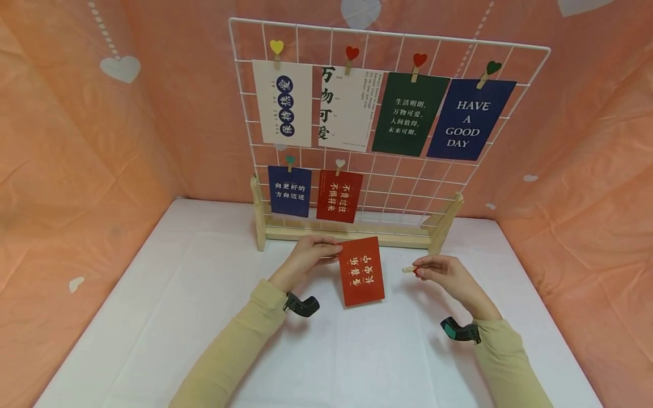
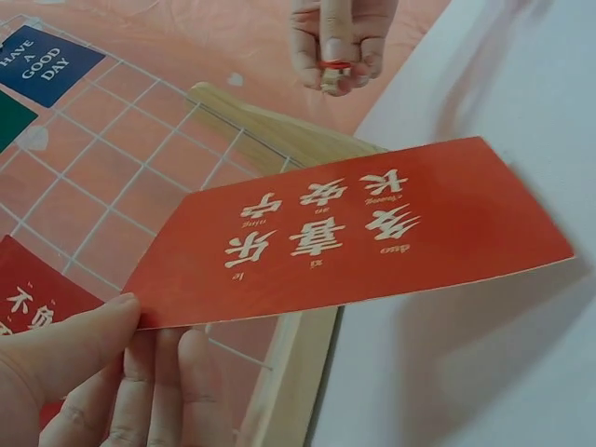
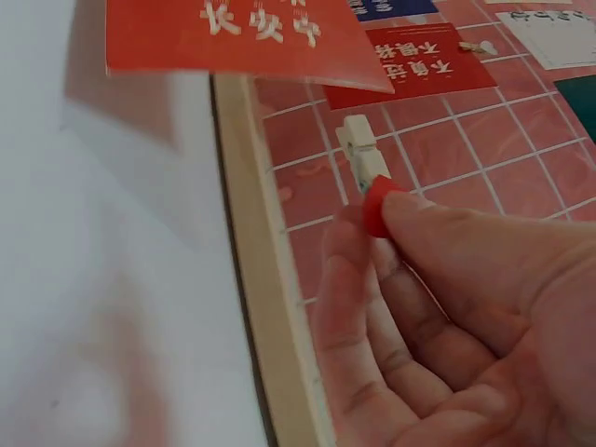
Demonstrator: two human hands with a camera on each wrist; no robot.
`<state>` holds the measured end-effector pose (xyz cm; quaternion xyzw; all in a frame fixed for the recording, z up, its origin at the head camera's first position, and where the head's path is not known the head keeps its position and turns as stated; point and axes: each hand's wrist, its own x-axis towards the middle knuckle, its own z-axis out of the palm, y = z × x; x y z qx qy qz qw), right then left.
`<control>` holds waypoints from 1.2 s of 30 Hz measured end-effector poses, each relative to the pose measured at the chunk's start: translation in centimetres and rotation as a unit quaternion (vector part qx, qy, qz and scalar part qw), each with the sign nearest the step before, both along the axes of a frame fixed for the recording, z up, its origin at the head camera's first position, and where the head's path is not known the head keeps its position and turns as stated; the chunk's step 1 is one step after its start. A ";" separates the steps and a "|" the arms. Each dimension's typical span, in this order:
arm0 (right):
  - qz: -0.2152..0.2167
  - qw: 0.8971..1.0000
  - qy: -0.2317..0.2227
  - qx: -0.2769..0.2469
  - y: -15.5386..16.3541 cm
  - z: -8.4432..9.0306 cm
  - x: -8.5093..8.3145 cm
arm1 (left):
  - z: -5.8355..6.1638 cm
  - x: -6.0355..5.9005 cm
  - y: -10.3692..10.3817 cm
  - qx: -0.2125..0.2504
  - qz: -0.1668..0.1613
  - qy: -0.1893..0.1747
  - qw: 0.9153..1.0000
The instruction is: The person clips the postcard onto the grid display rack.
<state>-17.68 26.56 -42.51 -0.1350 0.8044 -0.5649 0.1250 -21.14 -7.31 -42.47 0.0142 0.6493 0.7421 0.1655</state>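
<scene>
My left hand pinches a red card with pale Chinese characters by its upper left corner, thumb on the printed face. The card is tilted above the white table, casting a shadow there. To the right, my right hand holds a small wooden clothespin with a red heart, gripped at the heart end between thumb and fingers. The clothespin's tip points left, apart from the card. Behind both hands stands a white wire grid rack on a wooden base.
Clipped along the rack's top row are two white cards, a green card and a blue card. Below them hang a smaller blue card and another red card. Orange cloth surrounds the white table.
</scene>
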 end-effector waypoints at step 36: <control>-0.071 0.996 0.061 -0.005 -3.0 6.7 -4.2 | 3.4 -3.5 4.5 -0.030 0.039 0.158 0.986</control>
